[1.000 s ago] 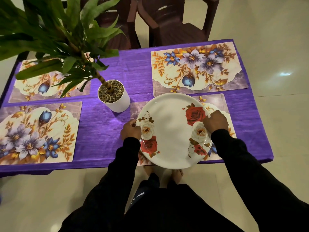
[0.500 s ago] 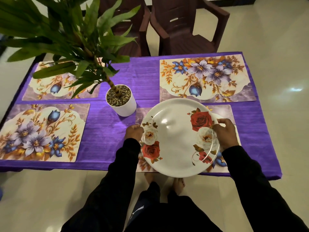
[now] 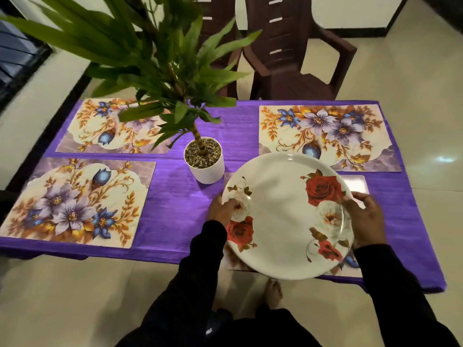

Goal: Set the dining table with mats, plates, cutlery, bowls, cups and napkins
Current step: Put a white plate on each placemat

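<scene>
Plate step in hand: white rose-printed plate (image 3: 285, 216) gripped at opposite rims, left hand (image 3: 221, 209) and right hand (image 3: 365, 221) both curled round the edge, over the mat (image 3: 357, 184) at the desk's (image 3: 175, 209) near right corner. Next, probably: lower flat, centre on mat, let go.

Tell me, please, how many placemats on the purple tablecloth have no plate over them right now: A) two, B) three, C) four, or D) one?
B: three placemats lie bare, the near left mat, the far left mat and the far right mat, while the rose plate, gripped by the left hand and the right hand, covers most of the near right mat.
</scene>
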